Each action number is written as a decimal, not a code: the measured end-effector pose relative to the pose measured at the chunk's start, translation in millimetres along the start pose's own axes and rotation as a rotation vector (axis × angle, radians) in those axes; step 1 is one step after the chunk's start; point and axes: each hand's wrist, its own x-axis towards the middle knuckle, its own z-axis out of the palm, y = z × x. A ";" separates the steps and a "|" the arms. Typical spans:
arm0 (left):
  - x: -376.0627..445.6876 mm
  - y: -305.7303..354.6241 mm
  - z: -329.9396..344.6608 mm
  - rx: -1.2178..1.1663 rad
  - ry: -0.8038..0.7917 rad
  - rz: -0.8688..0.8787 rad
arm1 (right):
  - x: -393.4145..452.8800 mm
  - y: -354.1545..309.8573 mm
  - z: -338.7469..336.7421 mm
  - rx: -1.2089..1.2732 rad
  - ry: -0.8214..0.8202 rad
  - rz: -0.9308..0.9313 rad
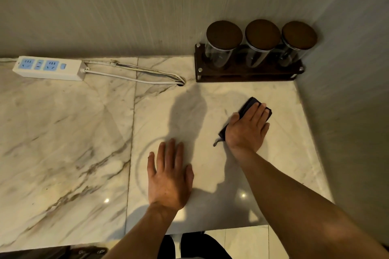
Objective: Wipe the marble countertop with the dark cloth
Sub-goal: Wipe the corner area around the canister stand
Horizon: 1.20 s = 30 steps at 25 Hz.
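**Wiping down my marble counter, corner section**

So my right hand point(248, 128) is flat on top of the dark cloth point(251, 105), fingers point(261, 111) laid out straight and close together, pressing it down on the counter point(63, 143) rather than gripping it. The cloth is folded up small, and it pokes out past my fingertips and also back behind my thumb, where a little loop or tag trails off its near end. It sits over on the right side of the marble, near the side wall and just in front of the jar rack.

My left hand point(168, 176) is resting palm down on the bare marble closer to me, fingers spread apart, holding nothing. There's a faint ring mark on the stone curving around it.

At the back right corner there's a dark wooden rack point(248, 74) with 3 glass jars point(261, 46) in a row, all with dark round lids. Back left, a white power strip point(49, 67) with blue sockets lies against the wall, and its cables point(134, 74) run into a hole in the marble.
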 end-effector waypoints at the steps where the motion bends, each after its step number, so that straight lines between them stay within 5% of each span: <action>1: 0.2 0.0 -0.1 0.003 0.002 0.004 | -5.6 2.8 0.0 -0.004 0.003 0.007; 23: 0.5 -4.0 0.9 -0.041 -0.029 0.027 | -145.8 85.8 2.4 -0.014 0.068 -0.033; 30: -8.2 20.2 -6.1 -0.045 0.009 0.057 | -143.9 129.9 -14.8 -0.133 -0.026 -0.380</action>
